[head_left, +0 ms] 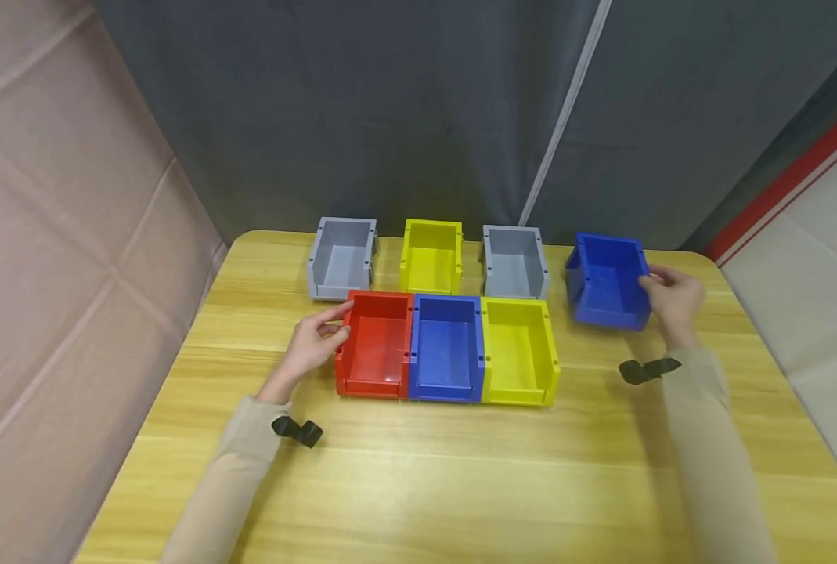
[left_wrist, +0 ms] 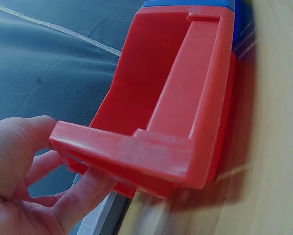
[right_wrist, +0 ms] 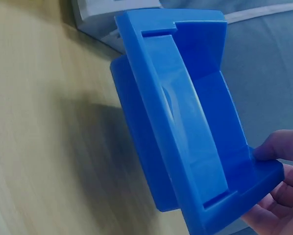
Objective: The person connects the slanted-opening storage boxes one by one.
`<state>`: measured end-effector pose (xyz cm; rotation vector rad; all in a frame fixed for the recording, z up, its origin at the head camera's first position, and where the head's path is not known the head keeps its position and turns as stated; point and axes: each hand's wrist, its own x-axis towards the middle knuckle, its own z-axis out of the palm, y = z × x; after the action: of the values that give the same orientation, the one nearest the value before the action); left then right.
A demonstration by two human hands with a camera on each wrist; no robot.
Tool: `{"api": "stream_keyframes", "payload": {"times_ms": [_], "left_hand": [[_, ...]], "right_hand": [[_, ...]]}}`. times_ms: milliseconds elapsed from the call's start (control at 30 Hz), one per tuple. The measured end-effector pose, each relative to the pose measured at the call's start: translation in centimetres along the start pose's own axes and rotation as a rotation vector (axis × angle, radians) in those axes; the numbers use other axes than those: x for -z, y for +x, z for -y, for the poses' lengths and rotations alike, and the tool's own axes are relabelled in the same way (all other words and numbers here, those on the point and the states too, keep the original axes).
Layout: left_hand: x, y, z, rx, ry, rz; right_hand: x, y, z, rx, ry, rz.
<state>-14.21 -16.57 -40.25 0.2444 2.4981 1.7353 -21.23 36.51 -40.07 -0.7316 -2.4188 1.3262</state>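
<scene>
My left hand (head_left: 312, 342) grips the left side wall of a red plastic bin (head_left: 378, 348), its thumb at the rim and fingertips under the lip in the left wrist view. Against that bin's right side stands a blue bin (head_left: 447, 345), followed by a yellow bin (head_left: 520, 348), all side by side in a front row. Off to the right, a second blue bin (head_left: 610, 290) hangs slightly tilted over the table, casting a shadow in the right wrist view. My right hand (head_left: 674, 299) pinches its right wall, thumb on the rim and fingers outside.
Behind the front row stand a grey bin (head_left: 344, 262), a yellow bin (head_left: 431, 258) and another grey bin (head_left: 514, 265), spaced apart. A dark curtain (head_left: 362, 117) borders the wooden table (head_left: 460, 486) at the back. Pale panels flank both sides.
</scene>
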Motion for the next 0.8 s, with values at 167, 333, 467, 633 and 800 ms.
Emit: {"api": "stream_keyframes", "payload": {"times_ms": [167,333,467,633,800], "left_hand": [[0.0,0.0,0.1,-0.009,0.009,-0.001],[0.1,0.8,2.3,-0.008,0.009,-0.006],[0.1,1.4,3.9,-0.004,0.016,-0.013],[0.0,1.4,4.1,-0.027,0.025,-0.023],[0.0,1.4,4.2,-0.028,0.009,-0.020]], "right_hand": [[1.0,-1.4,0.7,0.044,0.018,0.011],[1.8,-2.7,1.3,0.079,0.021,0.019],[2.3,-3.9,1.8,0.099,-0.003,0.037],[2.7,-5.4,2.0,0.123,-0.047,0.064],[2.7,-7.0,1.6,0.166,-0.041,0.049]]}}
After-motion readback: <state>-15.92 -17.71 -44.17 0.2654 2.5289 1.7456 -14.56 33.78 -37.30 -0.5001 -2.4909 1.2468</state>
